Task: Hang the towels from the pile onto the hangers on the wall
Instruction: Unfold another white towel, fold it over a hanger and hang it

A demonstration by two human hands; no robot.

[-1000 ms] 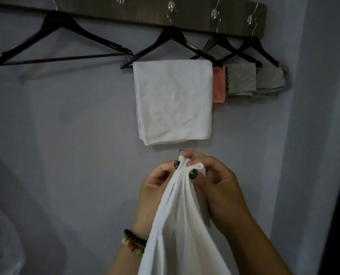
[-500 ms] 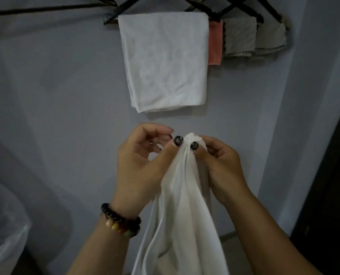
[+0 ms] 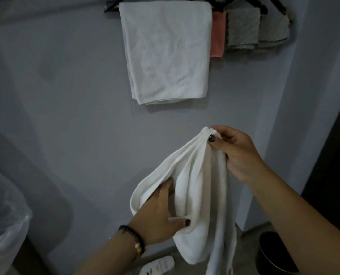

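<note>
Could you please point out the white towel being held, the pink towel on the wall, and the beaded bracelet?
White towel in the hands [image 3: 201,187]: head view, middle of the bunched cloth.
Pink towel on the hanger [image 3: 217,34]: head view, its visible strip.
Beaded bracelet [image 3: 132,238]: head view, dark beads on the left wrist.

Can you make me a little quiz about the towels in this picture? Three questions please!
1. True or false: the right hand pinches the top of the white towel.
2. Which colour is the small towel right next to the big hanging white towel? A green, B pink, C blue.
3. Fill the gap: the left hand wears a beaded ____ on its wrist.

Key: 1 true. 2 B. 3 bracelet.
</note>
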